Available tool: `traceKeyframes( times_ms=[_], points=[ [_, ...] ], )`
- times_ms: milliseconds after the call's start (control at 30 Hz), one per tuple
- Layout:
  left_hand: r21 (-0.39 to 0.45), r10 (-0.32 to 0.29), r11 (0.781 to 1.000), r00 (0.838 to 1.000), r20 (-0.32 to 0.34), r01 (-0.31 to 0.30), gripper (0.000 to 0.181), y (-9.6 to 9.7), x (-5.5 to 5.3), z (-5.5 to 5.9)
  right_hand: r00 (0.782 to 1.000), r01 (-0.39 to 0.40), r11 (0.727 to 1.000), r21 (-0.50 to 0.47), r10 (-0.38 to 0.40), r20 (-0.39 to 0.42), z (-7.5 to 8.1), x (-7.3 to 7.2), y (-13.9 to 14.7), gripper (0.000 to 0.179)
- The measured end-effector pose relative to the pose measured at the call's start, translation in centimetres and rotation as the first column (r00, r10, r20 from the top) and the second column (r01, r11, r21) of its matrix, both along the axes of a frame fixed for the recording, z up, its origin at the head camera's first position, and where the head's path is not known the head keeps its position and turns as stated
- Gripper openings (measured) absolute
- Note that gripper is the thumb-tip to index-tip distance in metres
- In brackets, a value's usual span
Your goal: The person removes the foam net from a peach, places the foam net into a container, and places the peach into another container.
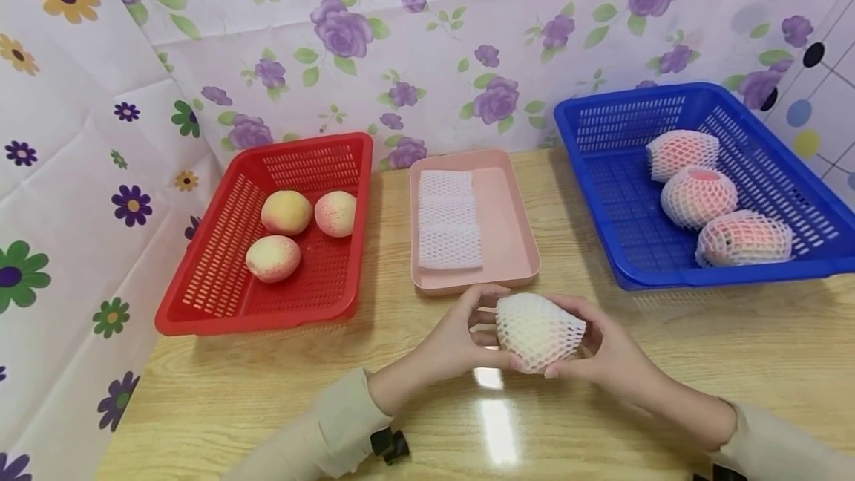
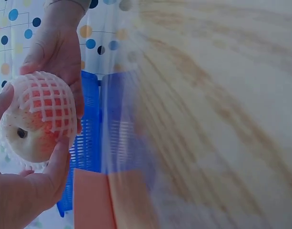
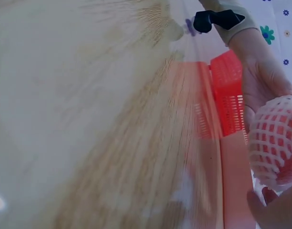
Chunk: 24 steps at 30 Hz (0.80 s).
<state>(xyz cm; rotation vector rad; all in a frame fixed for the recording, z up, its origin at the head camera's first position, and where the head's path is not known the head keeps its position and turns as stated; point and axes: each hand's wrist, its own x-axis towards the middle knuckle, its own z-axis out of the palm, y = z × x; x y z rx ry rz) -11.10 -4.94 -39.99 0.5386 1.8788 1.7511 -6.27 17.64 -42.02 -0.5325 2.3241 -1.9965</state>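
Note:
Between both hands, above the table in front of the pink tray, is a peach (image 1: 537, 332) in a white foam net sleeve. My left hand (image 1: 454, 344) holds it from the left, fingers curled behind and thumb at its lower front. From the right, my right hand (image 1: 614, 355) grips it, its thumb low on the net. In the left wrist view the net (image 2: 50, 98) covers much of the peach, while its stem end (image 2: 23, 132) shows bare. Flat foam net sleeves (image 1: 450, 221) lie in the left half of the pink tray (image 1: 510, 214).
A red basket (image 1: 267, 321) with three bare peaches (image 1: 286, 212) stands at the left. At the right, a blue basket (image 1: 604, 191) holds three netted peaches (image 1: 699, 197). A flowered cloth (image 1: 434, 50) hangs behind the wooden table (image 1: 267, 392).

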Motion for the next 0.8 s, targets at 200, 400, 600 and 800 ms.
traceKeyframes(
  times_ms=[200, 400, 600, 800],
  points=[
    [0.045, -0.032, 0.998, 0.999, -0.024, 0.033, 0.074, -0.6, -0.2, 0.5, 0.997, -0.073, 0.984, -0.162, 0.072, -0.009, 0.2, -0.2, 0.1, 0.083],
    [0.104, -0.066, 0.992, 0.997, -0.037, 0.070, 0.076, -1.1, -0.3, 0.7, 0.996, -0.089, 0.972, -0.218, 0.085, -0.025, 0.3, -0.2, 0.3, 0.081],
    [0.066, -0.051, 0.996, 0.995, -0.084, 0.056, 0.079, -0.9, -0.3, 0.8, 0.998, -0.064, 0.957, -0.285, 0.057, -0.033, 0.4, 0.0, 0.2, 0.073],
    [0.026, -0.039, 0.999, 0.994, -0.107, 0.042, 0.086, -0.6, -0.1, 1.0, 1.000, -0.010, 0.947, -0.322, 0.008, -0.006, 0.3, 0.0, 0.1, 0.067]
  ],
)
